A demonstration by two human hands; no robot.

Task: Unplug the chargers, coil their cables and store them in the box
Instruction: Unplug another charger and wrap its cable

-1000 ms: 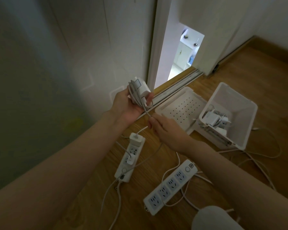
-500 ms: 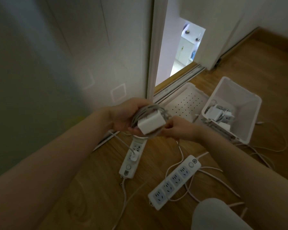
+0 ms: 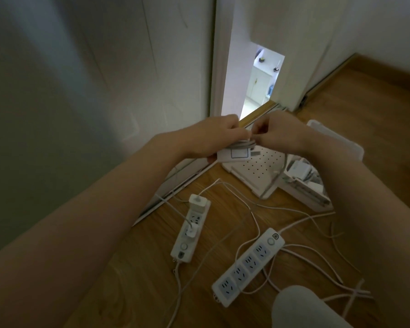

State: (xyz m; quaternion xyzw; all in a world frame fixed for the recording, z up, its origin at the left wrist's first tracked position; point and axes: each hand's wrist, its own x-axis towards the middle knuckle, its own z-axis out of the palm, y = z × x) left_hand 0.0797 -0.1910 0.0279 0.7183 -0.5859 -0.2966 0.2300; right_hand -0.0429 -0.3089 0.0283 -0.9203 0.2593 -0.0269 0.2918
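Wood floor (image 3: 140, 280) with two power strips (image 3: 191, 229) (image 3: 249, 266), box (image 3: 305, 197), perforated lid (image 3: 253, 171), cables (image 3: 317, 216)

- A white door frame (image 3: 219, 67) stands upright at the top middle.
- A plain pale wall (image 3: 81, 91) fills the space left of the door frame.
- Just right of the door frame, a narrow gap shows a bright room with a white cabinet (image 3: 258, 84).
- A floor track (image 3: 175, 189) runs along the wall's foot below the door frame.
- Wooden floor (image 3: 376, 129) spreads right of the door frame.
- Two white power strips lie below the door frame, one (image 3: 189, 233) near the track, the other (image 3: 249, 266) lower right.
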